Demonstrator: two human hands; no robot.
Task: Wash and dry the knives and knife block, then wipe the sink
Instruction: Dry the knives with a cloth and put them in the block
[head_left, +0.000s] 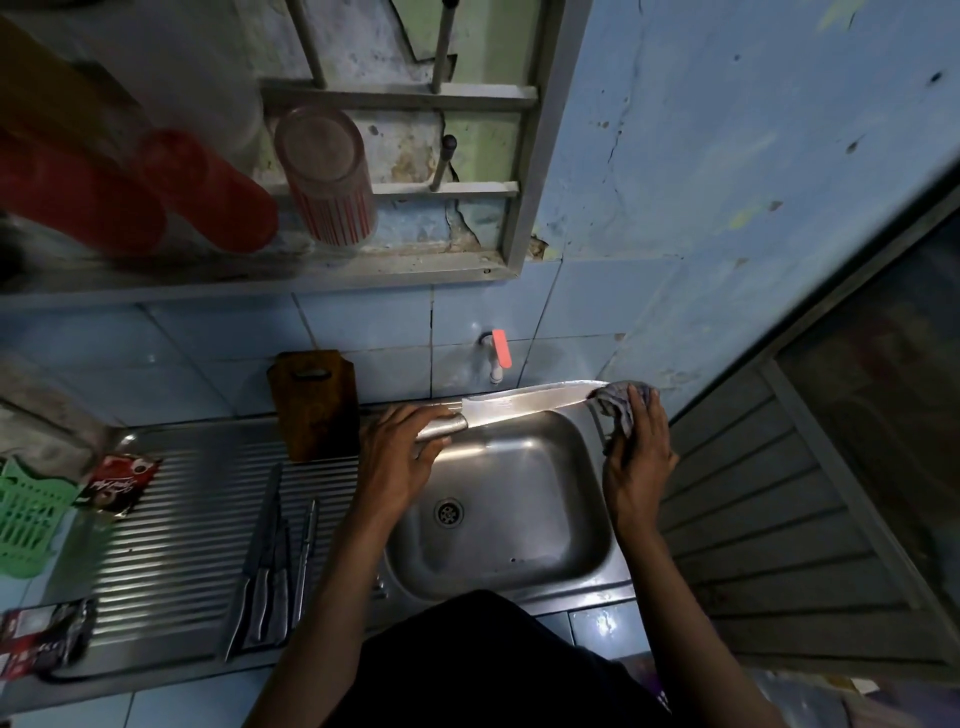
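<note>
Knife (524, 402) spans hands: left (400, 457) grips handle, right (636, 457) cloth-wraps tip.

Steel sink unit (171, 525) with ribbed drainboard, left of centre.
On it: wooden knife block (317, 405), four knives (270, 561), red sachet (119, 483), green basket (28, 514).

knife tip (597, 388) wrapped in cloth (621, 405), red cups (78, 202) blurred at left edge

We hold large knife (524, 402) level over sink (519, 571): our left hand (400, 457) grips metal handle, our right hand (636, 457) pinches grey cloth (618, 405) around blade tip. Knife block (317, 405) stands at far left of basin; four knives (270, 561) lie on drainboard (171, 519).
</note>
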